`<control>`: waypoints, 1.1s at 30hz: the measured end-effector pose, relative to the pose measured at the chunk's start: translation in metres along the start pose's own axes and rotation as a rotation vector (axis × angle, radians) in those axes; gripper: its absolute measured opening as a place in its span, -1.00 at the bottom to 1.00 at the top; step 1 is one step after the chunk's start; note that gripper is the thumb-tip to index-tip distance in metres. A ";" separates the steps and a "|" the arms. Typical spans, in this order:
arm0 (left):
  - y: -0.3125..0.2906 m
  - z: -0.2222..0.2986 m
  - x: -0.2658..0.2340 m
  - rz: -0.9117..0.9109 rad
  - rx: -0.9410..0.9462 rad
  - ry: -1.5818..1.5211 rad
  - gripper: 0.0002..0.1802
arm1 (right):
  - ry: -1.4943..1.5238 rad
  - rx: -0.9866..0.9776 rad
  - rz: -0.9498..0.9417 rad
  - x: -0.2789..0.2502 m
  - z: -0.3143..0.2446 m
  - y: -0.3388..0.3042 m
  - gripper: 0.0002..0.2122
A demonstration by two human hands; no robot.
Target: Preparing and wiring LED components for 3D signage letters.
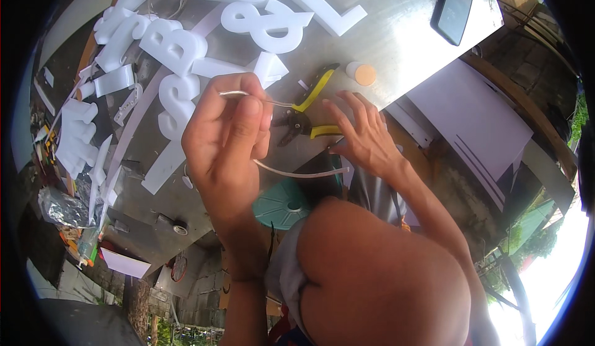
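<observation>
My left hand (232, 129) is closed around a length of clear-sheathed cable (304, 174). One end of the cable comes out between thumb and fingers toward the pliers; the other loops below the palm and points right. Wire strippers with yellow handles (299, 123) lie on the metal table (384, 11), handles spread, just beyond the left fingertips. My right hand (365, 129) hovers beside the strippers' lower handle, its fingers apart and nothing in them. Whether a fingertip touches that handle I cannot tell.
Several white letter-shaped pieces (176, 45) cover the table's far left. A small white cylinder with a tan end (361, 73) stands beyond the strippers. A dark phone (452, 8) lies near the right edge. A green spool (279, 205) sits below my hands; white sheets (465, 123) lie right.
</observation>
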State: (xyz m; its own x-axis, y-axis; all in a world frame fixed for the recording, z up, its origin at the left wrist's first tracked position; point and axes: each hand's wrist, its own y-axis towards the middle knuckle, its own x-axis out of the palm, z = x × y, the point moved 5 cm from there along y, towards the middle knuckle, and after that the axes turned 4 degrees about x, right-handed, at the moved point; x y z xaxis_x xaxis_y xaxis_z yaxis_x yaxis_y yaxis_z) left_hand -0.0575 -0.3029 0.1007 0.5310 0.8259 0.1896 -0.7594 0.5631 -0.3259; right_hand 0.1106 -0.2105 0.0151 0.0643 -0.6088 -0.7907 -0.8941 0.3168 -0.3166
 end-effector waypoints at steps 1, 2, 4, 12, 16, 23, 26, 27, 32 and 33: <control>-0.001 -0.001 0.000 -0.001 -0.025 -0.053 -0.86 | -0.049 -0.103 -0.034 -0.005 -0.004 0.008 -0.32; -0.002 0.000 0.000 0.003 -0.022 -0.051 -0.86 | -0.096 -0.210 -0.067 -0.008 -0.008 0.015 -0.28; -0.004 -0.001 0.002 -0.039 -0.003 -0.023 -0.84 | -0.243 -0.276 -0.071 -0.013 -0.008 0.029 -0.28; -0.012 0.021 0.007 -0.118 0.107 -0.130 -0.88 | -0.648 -0.426 -0.045 -0.018 -0.023 0.043 -0.22; -0.018 0.032 -0.001 -0.131 0.161 -0.169 -0.88 | -0.181 -0.136 -0.278 -0.044 -0.024 0.027 -0.42; -0.020 0.029 0.019 -0.111 0.111 -0.108 -0.82 | 0.276 0.331 0.057 -0.087 0.004 -0.040 -0.49; -0.021 0.024 0.036 -0.101 0.199 -0.098 -0.78 | 0.333 0.265 0.167 -0.094 -0.007 -0.038 -0.47; -0.022 0.021 0.046 -0.106 0.197 -0.100 -0.78 | 0.392 0.226 0.227 -0.096 -0.011 -0.035 -0.45; -0.025 0.024 0.057 -0.008 0.260 -0.148 -0.80 | 0.397 0.184 0.401 -0.100 -0.025 -0.027 -0.39; -0.025 0.027 0.062 -0.015 0.258 -0.182 -0.81 | 0.387 0.190 0.410 -0.106 -0.027 -0.028 -0.39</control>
State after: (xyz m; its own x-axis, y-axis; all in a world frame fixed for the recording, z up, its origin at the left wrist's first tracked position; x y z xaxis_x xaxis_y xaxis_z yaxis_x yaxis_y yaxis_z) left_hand -0.0158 -0.2650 0.1457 0.4845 0.7959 0.3630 -0.8347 0.5448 -0.0805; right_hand 0.1172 -0.1745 0.1215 -0.4680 -0.6190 -0.6308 -0.7145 0.6851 -0.1421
